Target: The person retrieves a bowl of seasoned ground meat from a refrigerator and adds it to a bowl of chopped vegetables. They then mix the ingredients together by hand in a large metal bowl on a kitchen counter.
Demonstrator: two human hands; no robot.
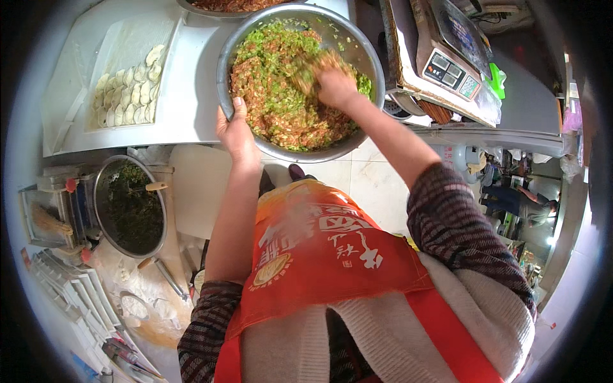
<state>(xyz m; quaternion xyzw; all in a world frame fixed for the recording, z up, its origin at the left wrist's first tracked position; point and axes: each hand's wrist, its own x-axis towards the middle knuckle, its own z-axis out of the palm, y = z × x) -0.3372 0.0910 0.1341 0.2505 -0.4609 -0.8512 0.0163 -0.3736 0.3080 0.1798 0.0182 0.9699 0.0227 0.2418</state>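
Note:
A large stainless steel bowl [222, 62] holds ground meat filling mixed with chopped green vegetables [273, 105]. My left hand [238, 129] grips the bowl's near left rim, with the thumb over the edge. Inside the bowl, my right hand [337, 86] is in the filling at the right of centre; its fingers are blurred and coated with the mixture, and I cannot tell how far they are closed. Bits of green stick to the bowl's inner wall. I wear a red apron [325, 258].
Left of the bowl, rows of dumplings [129, 95] lie on a tray. Another bowl [215, 10] of filling stands beyond. At lower left are a bowl of dark greens [131, 206] and a floured board [153, 306]. A digital scale [450, 74] stands right. A person [536, 208] is far right.

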